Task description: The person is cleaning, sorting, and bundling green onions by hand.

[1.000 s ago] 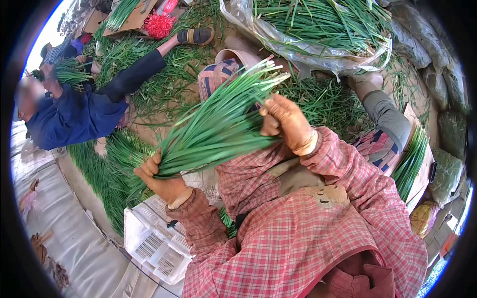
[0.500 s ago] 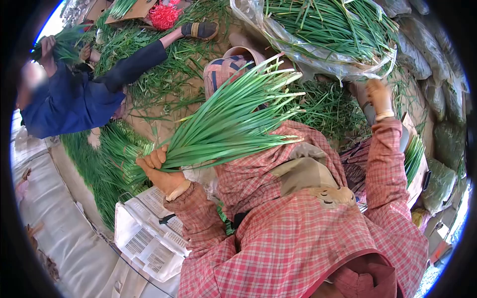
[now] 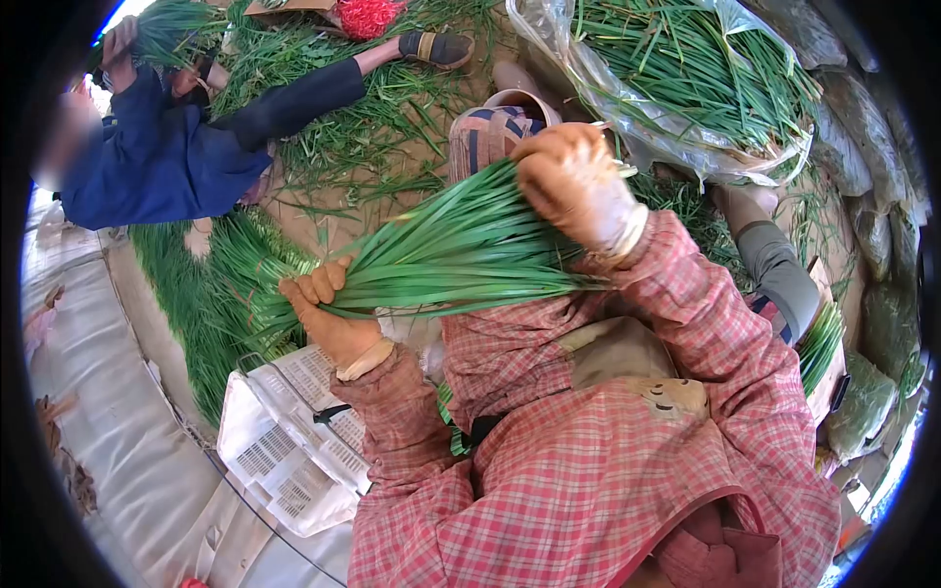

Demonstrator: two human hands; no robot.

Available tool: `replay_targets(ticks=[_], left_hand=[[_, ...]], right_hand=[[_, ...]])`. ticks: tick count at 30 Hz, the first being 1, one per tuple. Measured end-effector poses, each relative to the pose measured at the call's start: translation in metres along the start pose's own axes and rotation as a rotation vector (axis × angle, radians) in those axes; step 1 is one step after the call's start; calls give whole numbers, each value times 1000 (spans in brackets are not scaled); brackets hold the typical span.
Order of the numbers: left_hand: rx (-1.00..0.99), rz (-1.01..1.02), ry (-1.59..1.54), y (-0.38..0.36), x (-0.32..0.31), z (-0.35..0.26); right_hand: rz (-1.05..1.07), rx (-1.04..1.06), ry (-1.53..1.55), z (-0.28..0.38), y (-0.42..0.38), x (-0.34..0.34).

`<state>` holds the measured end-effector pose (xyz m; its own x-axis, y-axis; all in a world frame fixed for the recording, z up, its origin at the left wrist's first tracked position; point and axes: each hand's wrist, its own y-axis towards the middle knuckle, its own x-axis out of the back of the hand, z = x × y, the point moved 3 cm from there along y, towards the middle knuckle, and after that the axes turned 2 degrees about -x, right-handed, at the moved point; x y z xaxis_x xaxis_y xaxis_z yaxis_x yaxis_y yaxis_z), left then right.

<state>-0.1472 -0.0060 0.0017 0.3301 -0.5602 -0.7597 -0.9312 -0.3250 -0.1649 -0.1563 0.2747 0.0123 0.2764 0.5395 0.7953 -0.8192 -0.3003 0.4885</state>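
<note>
A bunch of long green garlic chives stretches across my lap. My left hand, in an orange-brown glove, is closed around its leafy end at the left. My right hand, gloved the same way, has its fingers curled over the upper part of the pale stem end. A few stem tips poke out beyond the right fingers, but most of that end is hidden under the hand. More garlic chives lie in a pile behind my left hand.
A clear plastic bag full of chives lies ahead at the right, near stacked filled bags. Beside my left arm stands a white plastic crate. A person in blue sits at the left. Loose leaves litter the ground.
My right hand has come from the far right, near the plastic bag, to the stem end of the bunch. My left hand keeps its grip. The view has shifted slightly.
</note>
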Motion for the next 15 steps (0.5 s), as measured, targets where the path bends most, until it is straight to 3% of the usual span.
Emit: replay_targets(ticks=[2, 8, 10, 12, 13, 14, 15], left_hand=[[-6, 4, 13, 2, 4, 3], [2, -4, 29, 0, -6, 6], [8, -50, -12, -2, -11, 6], [-7, -117, -5, -3, -10, 4], [-13, -153, -3, -4, -7, 3], [4, -105, -27, -1, 0, 3], [22, -58, -51, 4, 12, 2]], right_hand=[[-96, -8, 27, -11, -9, 6], [3, 175, 145, 27, 6, -17], [-19, 130, 138, 27, 6, -9], [-139, -58, 495, 5, -6, 0], [-87, -553, 959, -5, -22, 10], [-186, -767, 1243, -20, -33, 28], [-295, -871, 1131, -42, -48, 48]])
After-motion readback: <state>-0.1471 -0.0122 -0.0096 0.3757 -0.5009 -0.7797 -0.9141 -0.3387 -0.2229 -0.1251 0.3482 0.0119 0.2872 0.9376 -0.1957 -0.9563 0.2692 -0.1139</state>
